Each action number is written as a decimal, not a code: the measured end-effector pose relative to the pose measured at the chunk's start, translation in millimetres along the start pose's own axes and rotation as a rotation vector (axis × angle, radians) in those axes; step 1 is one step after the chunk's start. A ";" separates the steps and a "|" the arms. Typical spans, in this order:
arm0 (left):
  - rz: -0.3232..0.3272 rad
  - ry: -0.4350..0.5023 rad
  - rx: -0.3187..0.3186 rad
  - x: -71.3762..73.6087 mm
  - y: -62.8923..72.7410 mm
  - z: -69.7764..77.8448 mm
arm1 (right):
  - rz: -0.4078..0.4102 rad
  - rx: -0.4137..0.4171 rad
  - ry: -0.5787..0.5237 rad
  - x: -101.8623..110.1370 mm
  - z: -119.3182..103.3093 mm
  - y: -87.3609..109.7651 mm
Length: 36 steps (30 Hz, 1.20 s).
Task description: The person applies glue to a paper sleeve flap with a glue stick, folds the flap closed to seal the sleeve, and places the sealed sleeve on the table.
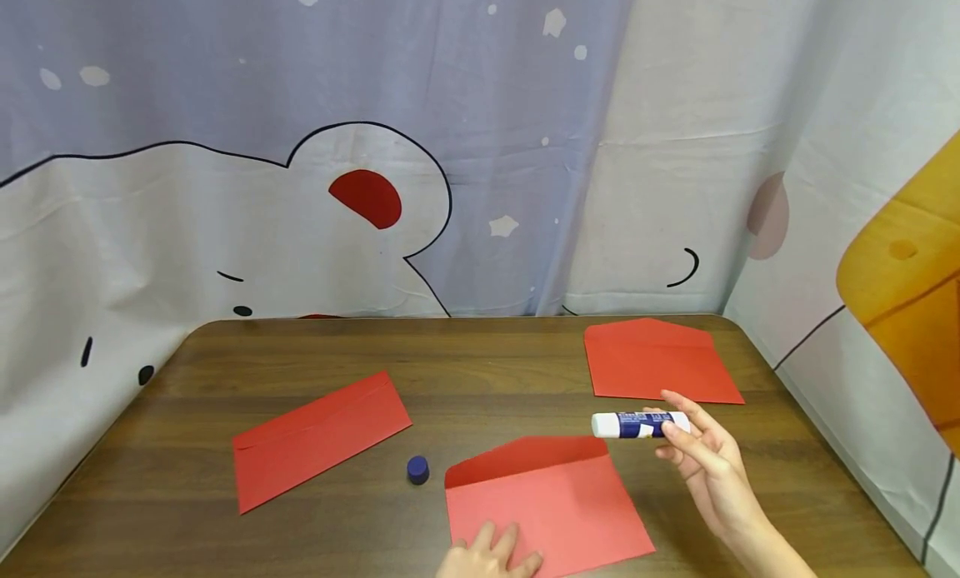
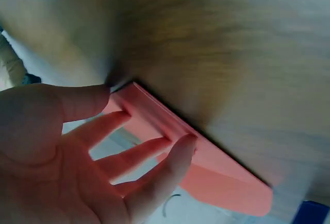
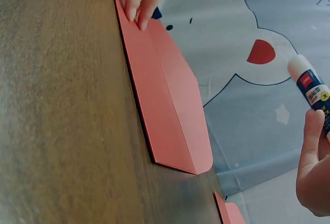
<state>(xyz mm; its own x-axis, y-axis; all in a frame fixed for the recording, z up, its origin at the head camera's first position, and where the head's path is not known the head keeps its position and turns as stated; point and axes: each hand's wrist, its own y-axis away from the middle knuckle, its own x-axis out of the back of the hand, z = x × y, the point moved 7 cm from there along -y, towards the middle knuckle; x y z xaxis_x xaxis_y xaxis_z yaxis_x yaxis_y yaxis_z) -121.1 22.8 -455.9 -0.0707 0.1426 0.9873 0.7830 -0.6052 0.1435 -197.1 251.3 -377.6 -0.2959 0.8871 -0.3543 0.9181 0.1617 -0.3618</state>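
Observation:
My right hand (image 1: 712,470) pinches a blue and white glue stick (image 1: 641,425) between thumb and fingers, holding it roughly level above the table beside the middle envelope. In the right wrist view the label of the glue stick (image 3: 312,90) faces the camera. A red envelope (image 1: 555,511) lies in front of me with its flap unfolded away from me. On its lower left part rests my left hand (image 1: 487,555), fingers spread; the left wrist view shows those fingertips (image 2: 185,144) touching the paper. A small dark blue cap (image 1: 417,470) stands left of the envelope.
A second red envelope (image 1: 660,361) with its flap unfolded lies at the back right of the wooden table (image 1: 480,378). Another red envelope (image 1: 318,445), its flap folded down, lies slantwise at the left. A printed curtain (image 1: 480,145) hangs behind the table and along its right side.

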 end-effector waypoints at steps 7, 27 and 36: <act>0.236 -0.123 -0.013 14.7 6.3 -7.3 | 0.012 -0.065 0.151 -4.5 3.0 -1.3; 0.403 -0.166 -0.054 32.1 1.6 -16.9 | 0.002 0.057 1.091 -19.3 1.0 -4.1; 0.474 -0.189 -0.052 37.0 1.0 -18.3 | -0.072 0.157 1.363 -29.5 4.8 -6.6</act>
<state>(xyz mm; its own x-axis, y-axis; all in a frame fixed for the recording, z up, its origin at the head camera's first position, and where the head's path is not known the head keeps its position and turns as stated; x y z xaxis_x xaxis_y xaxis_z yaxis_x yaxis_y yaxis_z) -134.2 13.1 -418.0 0.4015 -0.0207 0.9156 0.6696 -0.6754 -0.3089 -195.7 221.9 -368.9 0.2332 0.6121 0.7556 0.8455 0.2562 -0.4685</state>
